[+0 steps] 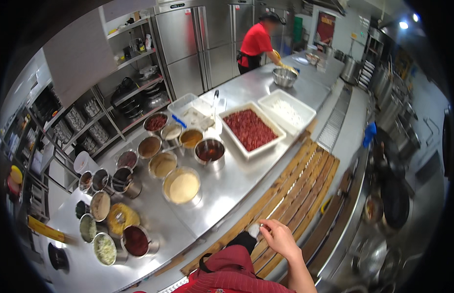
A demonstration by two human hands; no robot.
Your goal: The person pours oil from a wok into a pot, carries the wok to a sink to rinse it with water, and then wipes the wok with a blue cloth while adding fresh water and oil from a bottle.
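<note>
My right hand hangs above the slatted wooden floor boards, fingers loosely curled. Nothing shows in it, but its palm side is hidden. My left hand is out of view. Before me on the stainless steel table stand many steel pots. Nearest are a pot of pale yellow powder, one of dark red paste and one of chopped pale green vegetable. Farther off, a pot holds dark reddish liquid. A white tub of red minced or chopped meat sits near the table's edge.
Beside the meat stands a white tub with white pieces. A clear plastic bin is behind the pots. Across the table a co-worker in red reaches with yellow gloves toward a steel bowl. Woks line the right side.
</note>
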